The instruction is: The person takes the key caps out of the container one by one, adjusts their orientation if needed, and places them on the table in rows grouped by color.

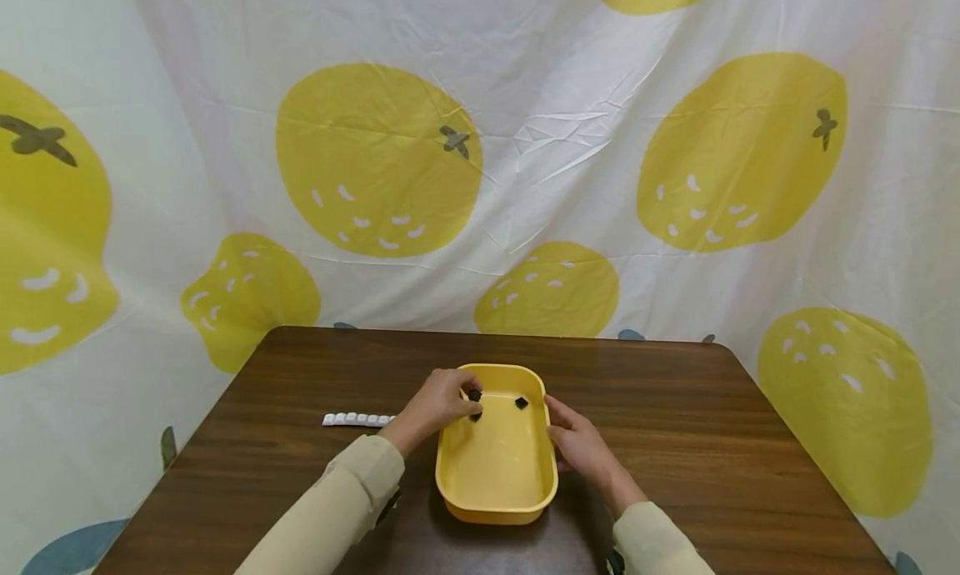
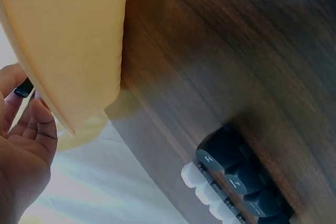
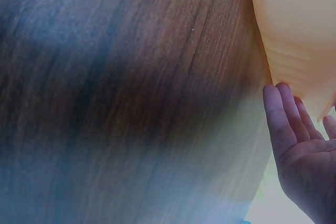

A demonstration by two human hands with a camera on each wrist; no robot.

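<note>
My left hand point(image 1: 442, 398) reaches over the left rim of a yellow tray point(image 1: 498, 483) and pinches a black keycap point(image 2: 24, 88) between thumb and fingers. Just below those fingertips in the head view is another dark piece point(image 1: 476, 417), partly hidden. A black keycap point(image 1: 522, 402) lies on the tray's floor near the far end. At the tray's right side, my right hand point(image 1: 583, 448) rests against the outer wall. The right wrist view shows the fingers point(image 3: 281, 116) of that hand nearly straight, touching the wall.
White keycaps point(image 1: 358, 419) stand in a row left of the tray, partly behind the left forearm. Beside them, several black keycaps point(image 2: 239, 179) with letters show in the left wrist view. The brown wooden table point(image 1: 675, 408) ends at a lemon-print cloth point(image 1: 540, 183).
</note>
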